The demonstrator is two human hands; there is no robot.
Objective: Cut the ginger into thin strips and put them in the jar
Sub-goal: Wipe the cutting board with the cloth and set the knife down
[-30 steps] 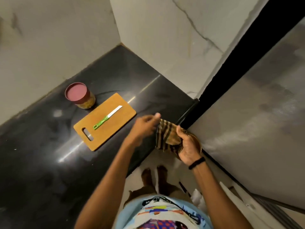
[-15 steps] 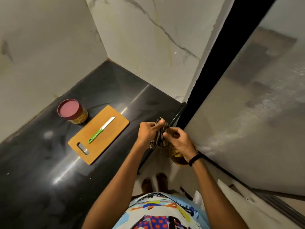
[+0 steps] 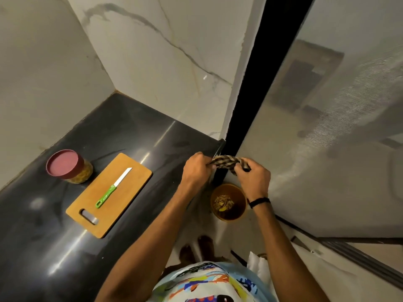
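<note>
A jar [image 3: 72, 167] with a dark red lid on it stands at the left of the black counter [image 3: 122, 127], yellowish contents showing through its side. Beside it lies a wooden cutting board [image 3: 130, 188] with a green-handled knife [image 3: 113, 187] on top. No loose ginger is visible on the board. My left hand [image 3: 196, 171] and my right hand [image 3: 254, 179] each grip one end of a striped brown cloth [image 3: 226, 163], twisted and stretched between them past the counter's right edge.
A brown bin [image 3: 227, 203] with scraps inside stands on the floor below my hands. A dark gap and a large grey panel [image 3: 327, 127] rise at the right. Marble walls close the counter's back corner. My feet are on the floor below.
The cloth was bunched in my right hand, then brought between both hands; now it is twisted into a tight roll and pulled out sideways. The bin below has come into view.
</note>
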